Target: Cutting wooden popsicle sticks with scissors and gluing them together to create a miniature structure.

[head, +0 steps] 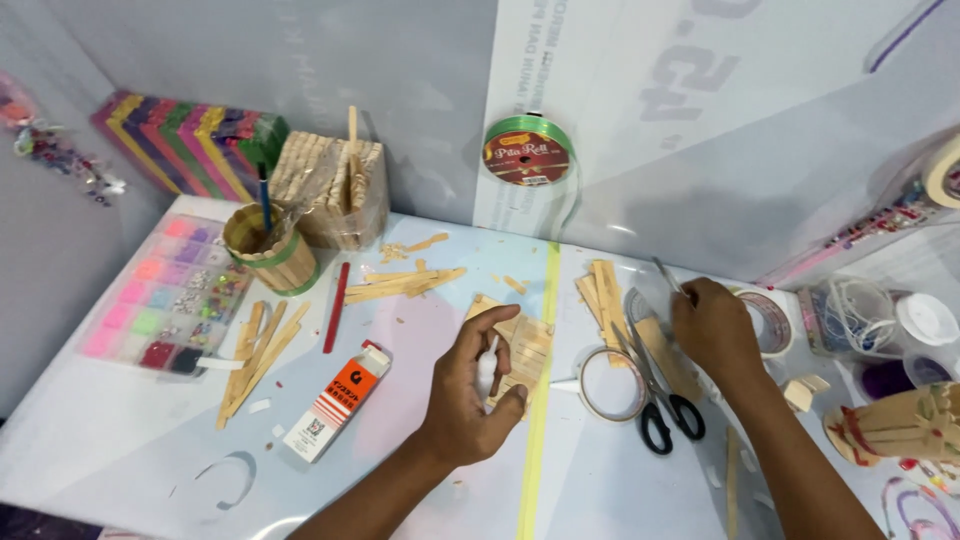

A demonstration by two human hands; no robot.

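Observation:
My left hand point(468, 390) is closed around a small white glue bottle point(487, 366), its tip pointing at a flat panel of joined wooden craft sticks point(527, 345) lying on the table. My right hand point(714, 328) rests palm down to the right, fingers pinching a thin metal tool point(667, 275) beside a pile of loose craft sticks point(603, 290). Black-handled scissors point(660, 405) lie just below my right hand, next to a clear tape ring point(608, 384).
An orange and white box point(337, 402) lies left of my left hand. More sticks point(255, 355), a red stick point(336, 306), a stick-built cup point(268, 248), a bead tray point(165, 295), a green ribbon spool point(527, 150), tape rolls point(768, 322) and containers point(925, 320) surround the work area.

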